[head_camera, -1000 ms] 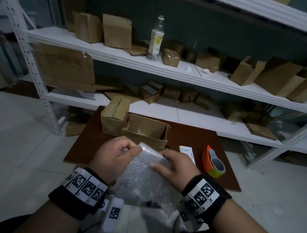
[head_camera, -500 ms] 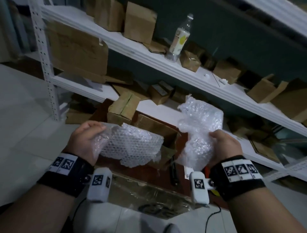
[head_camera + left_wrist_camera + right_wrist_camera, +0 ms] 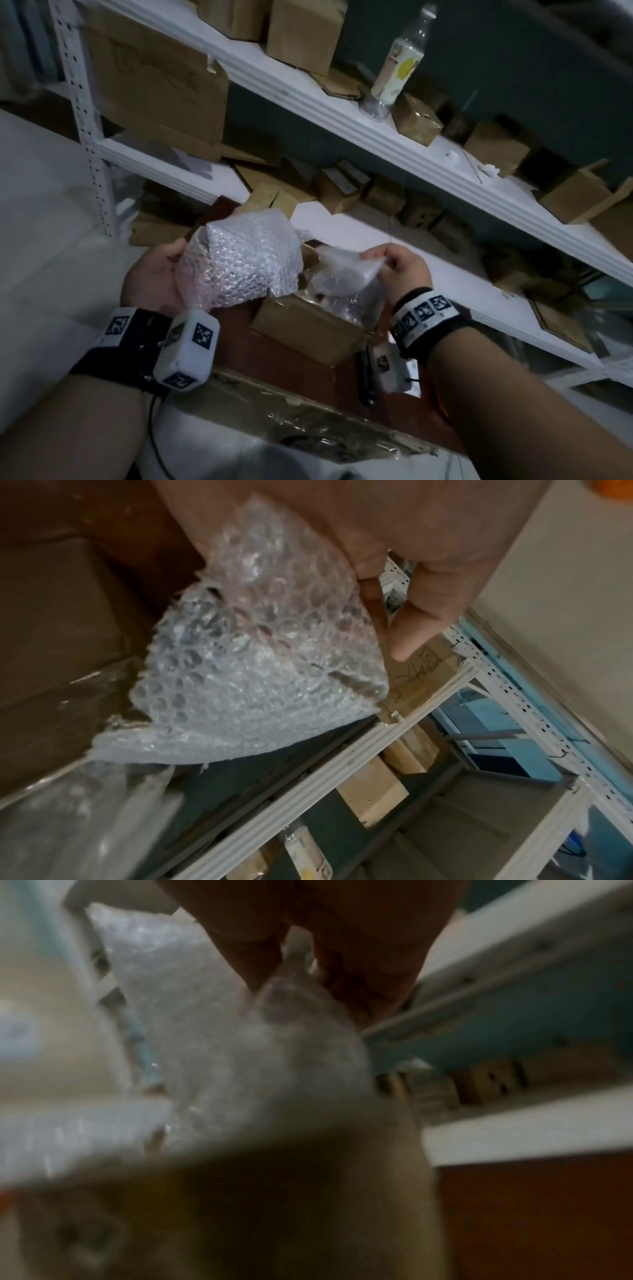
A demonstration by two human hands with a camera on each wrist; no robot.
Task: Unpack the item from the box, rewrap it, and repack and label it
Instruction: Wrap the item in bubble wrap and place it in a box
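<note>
My right hand (image 3: pixel 402 265) has dropped from above the box (image 3: pixel 308 329) to its mouth, pinching one wrap (image 3: pixel 342 274). My left hand (image 3: pixel 154 270) still grips the second wrap (image 3: pixel 239 260) left of the one open box on the worktop (image 3: pixel 274 363).

black wristbands (image 3: pixel 126 346), white marker-patterned, seemingly fabric

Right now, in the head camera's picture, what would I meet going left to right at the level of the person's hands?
Left hand → bubble wrap sheet it grips → open cardboard box behind → second bubble wrap piece → right hand pinching it.
</note>
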